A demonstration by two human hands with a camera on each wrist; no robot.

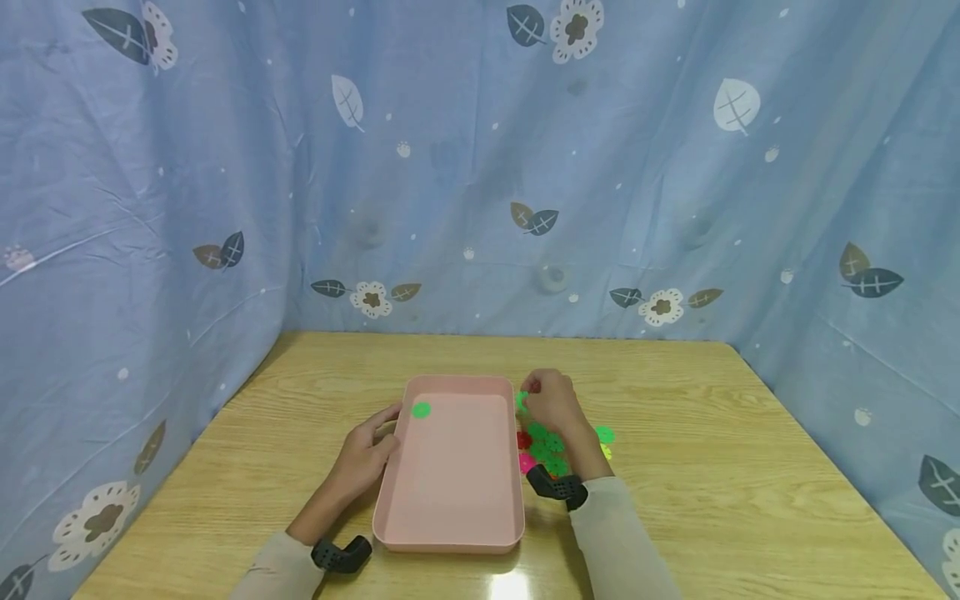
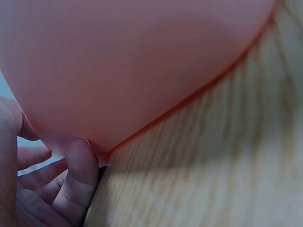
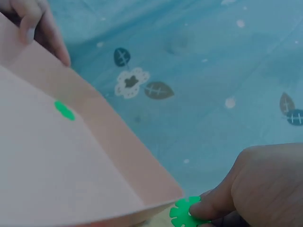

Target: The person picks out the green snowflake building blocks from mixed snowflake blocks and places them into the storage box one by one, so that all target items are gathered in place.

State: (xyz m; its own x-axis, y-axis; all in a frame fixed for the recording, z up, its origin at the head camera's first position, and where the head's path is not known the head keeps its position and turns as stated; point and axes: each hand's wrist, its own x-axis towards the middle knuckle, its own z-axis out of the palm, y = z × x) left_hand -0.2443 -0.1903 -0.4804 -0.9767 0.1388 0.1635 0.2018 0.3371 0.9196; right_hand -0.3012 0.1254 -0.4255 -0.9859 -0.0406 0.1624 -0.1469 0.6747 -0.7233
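Note:
A pink rectangular tray (image 1: 457, 479) stands on the table, with one green disc (image 1: 422, 410) near its far left corner. My left hand (image 1: 366, 457) holds the tray's left side; in the left wrist view its thumb (image 2: 81, 158) lies against the outer wall. Just beyond the tray's right rim, my right hand (image 1: 555, 402) pinches a notched green plastic disc (image 3: 183, 213) between thumb and finger. Below that hand lies a cluster of green discs (image 1: 546, 443), with a red disc (image 1: 523, 439) and a pink disc (image 1: 527, 462) at its left edge. The right forearm partly hides the cluster.
Right of the right forearm lie another green disc (image 1: 605, 434) and a yellow disc (image 1: 606, 452), partly covered. The wood-grain table (image 1: 712, 467) is bordered by a blue patterned curtain (image 1: 465, 167) at the back and sides. Each wrist wears a black band.

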